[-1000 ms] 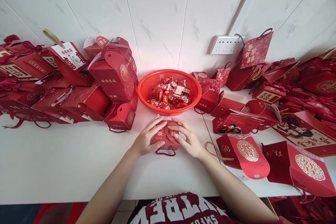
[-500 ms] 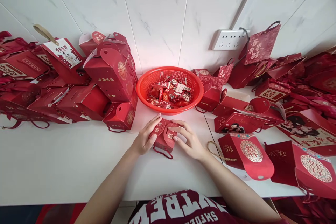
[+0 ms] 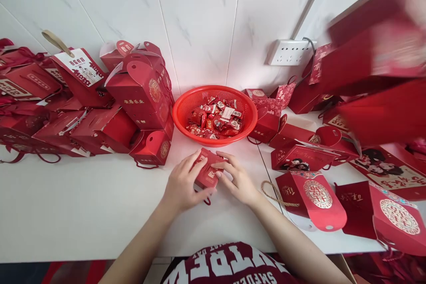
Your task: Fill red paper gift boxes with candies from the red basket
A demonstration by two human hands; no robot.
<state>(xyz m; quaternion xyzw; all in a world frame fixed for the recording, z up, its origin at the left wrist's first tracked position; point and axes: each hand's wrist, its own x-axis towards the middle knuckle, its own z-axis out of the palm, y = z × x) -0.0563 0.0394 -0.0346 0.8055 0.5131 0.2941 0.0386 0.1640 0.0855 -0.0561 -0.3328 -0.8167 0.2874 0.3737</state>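
Observation:
A small red candy box (image 3: 209, 175) with gold characters lies on the white table in front of me, its top flaps pressed down. My left hand (image 3: 184, 182) bears on its left side and top, fingers across the flap and thumb stretched toward the near edge. From the right, my right hand (image 3: 238, 178) grips the box's edge with bent fingers, the fingertips on the top. Part of a dark red cord (image 3: 207, 201) shows below the box, under my left thumb. Just beyond stands a red plastic basket (image 3: 178, 117) with wrapped candies (image 3: 216, 117).
Red gift boxes (image 3: 133, 93) stand stacked on the left. More boxes (image 3: 321, 195) crowd the right, some with open flaps. A blurred red box (image 3: 382, 111) hangs in the air at upper right. A socket strip (image 3: 289, 52) is on the tiled wall.
The flaps on the small box now lie flatter, and my left hand has shifted over its top and nearer edge. Blurred red boxes have come into view at upper right.

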